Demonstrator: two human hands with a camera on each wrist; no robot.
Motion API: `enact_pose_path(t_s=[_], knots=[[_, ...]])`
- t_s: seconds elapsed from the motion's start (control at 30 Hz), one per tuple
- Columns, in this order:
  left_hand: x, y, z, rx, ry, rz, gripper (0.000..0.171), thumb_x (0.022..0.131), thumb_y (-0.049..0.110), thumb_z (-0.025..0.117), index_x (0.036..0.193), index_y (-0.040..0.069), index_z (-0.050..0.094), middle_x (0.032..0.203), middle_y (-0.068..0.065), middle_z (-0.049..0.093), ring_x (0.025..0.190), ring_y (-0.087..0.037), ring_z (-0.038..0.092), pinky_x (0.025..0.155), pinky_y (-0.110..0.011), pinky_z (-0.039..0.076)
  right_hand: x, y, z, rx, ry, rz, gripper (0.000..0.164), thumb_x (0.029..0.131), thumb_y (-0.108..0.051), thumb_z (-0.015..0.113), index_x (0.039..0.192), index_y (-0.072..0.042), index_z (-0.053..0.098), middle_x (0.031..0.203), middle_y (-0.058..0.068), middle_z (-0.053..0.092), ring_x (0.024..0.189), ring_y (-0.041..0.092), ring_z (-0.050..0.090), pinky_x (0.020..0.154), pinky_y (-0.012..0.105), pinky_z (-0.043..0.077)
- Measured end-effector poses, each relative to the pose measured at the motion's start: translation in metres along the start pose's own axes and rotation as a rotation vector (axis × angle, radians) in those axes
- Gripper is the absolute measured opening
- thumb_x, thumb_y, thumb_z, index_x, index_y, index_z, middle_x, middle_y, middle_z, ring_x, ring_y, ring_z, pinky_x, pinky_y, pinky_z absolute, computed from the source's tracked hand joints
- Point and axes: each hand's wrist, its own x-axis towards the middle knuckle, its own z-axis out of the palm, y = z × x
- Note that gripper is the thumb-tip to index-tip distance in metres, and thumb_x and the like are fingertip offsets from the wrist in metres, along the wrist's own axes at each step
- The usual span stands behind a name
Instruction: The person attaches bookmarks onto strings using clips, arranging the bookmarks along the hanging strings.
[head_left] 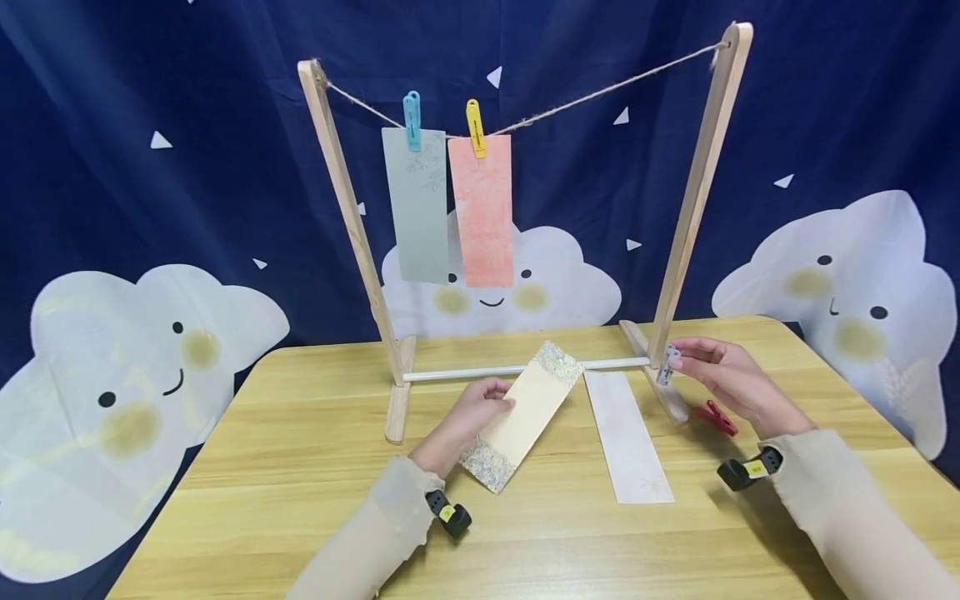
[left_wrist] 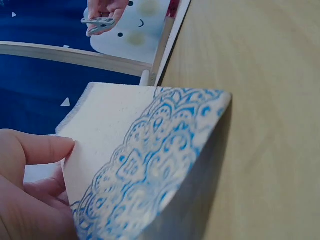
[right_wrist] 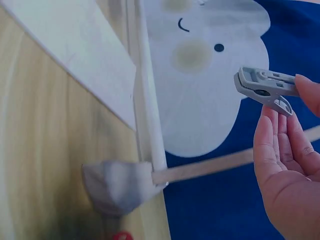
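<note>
Between thumb and fingers my left hand [head_left: 477, 414] pinches a cream paper card [head_left: 532, 408] by its left edge. Blue lace-like patterning covers the card's ends, seen close up in the left wrist view. The card is tilted, its near end low by the table. My right hand [head_left: 731, 379] pinches a grey clothespin [right_wrist: 267, 85] by its handles, near the foot of the right post. Just below that hand a red clothespin [head_left: 716, 417] lies on the table. To its left lies a pale white-pink card [head_left: 628, 437].
A wooden stand has a left post [head_left: 348, 208], a right post [head_left: 697, 192] and a white bottom bar [head_left: 450, 374]. From its twine [head_left: 607, 89] hang a grey-green card [head_left: 418, 217] under a blue clothespin [head_left: 412, 121] and a pink card [head_left: 483, 221] under a yellow clothespin [head_left: 476, 127].
</note>
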Motion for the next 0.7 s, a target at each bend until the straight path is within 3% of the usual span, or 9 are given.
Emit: enact_pose_path(t_s=[0.3,0.37,0.53,0.6,0.7], knots=[[0.001,0.007,-0.002,-0.101,0.023,0.016,0.025,0.084,-0.001,0.060,0.108,-0.006,0.059,0.089,-0.005,0.061,0.078,-0.011,0.055,0.069,-0.020,0.049,0.015,-0.010,0.023,-0.014,-0.012,-0.064,0.020,0.093,-0.006,0.056,0.109,-0.016,0.062,0.105,-0.012,0.067,0.096,-0.002,0.059,0.084,0.010,0.047],[0.001,0.009,-0.001,-0.119,0.022,0.012,0.025,0.085,-0.001,0.060,0.109,-0.006,0.059,0.088,-0.003,0.060,0.077,-0.010,0.054,0.068,-0.019,0.048,0.019,-0.011,0.027,-0.066,-0.005,-0.068,0.020,0.094,-0.010,0.057,0.114,-0.012,0.061,0.108,-0.014,0.066,0.100,-0.004,0.057,0.085,0.009,0.046],[0.001,0.015,-0.001,-0.120,0.036,0.025,0.026,0.086,0.000,0.059,0.111,-0.007,0.057,0.089,-0.002,0.058,0.078,-0.010,0.053,0.068,-0.018,0.047,0.028,-0.019,0.037,-0.223,0.047,-0.056,0.040,0.094,-0.022,0.059,0.127,-0.001,0.054,0.108,-0.024,0.062,0.105,-0.010,0.051,0.088,0.006,0.041],[0.002,0.018,-0.002,-0.113,0.050,0.041,0.027,0.086,0.001,0.060,0.112,-0.007,0.057,0.090,-0.002,0.057,0.080,-0.010,0.052,0.070,-0.018,0.046,0.033,-0.024,0.041,-0.241,0.084,-0.071,0.037,0.092,-0.022,0.062,0.124,-0.004,0.057,0.104,-0.024,0.063,0.102,-0.009,0.054,0.087,0.007,0.043],[0.004,0.022,-0.003,-0.106,0.068,0.061,0.027,0.087,0.003,0.060,0.113,-0.007,0.057,0.091,-0.002,0.057,0.082,-0.010,0.051,0.073,-0.018,0.045,0.041,-0.033,0.047,-0.208,0.133,-0.114,0.020,0.089,-0.017,0.066,0.109,-0.014,0.065,0.095,-0.019,0.067,0.093,-0.004,0.059,0.082,0.008,0.047]])
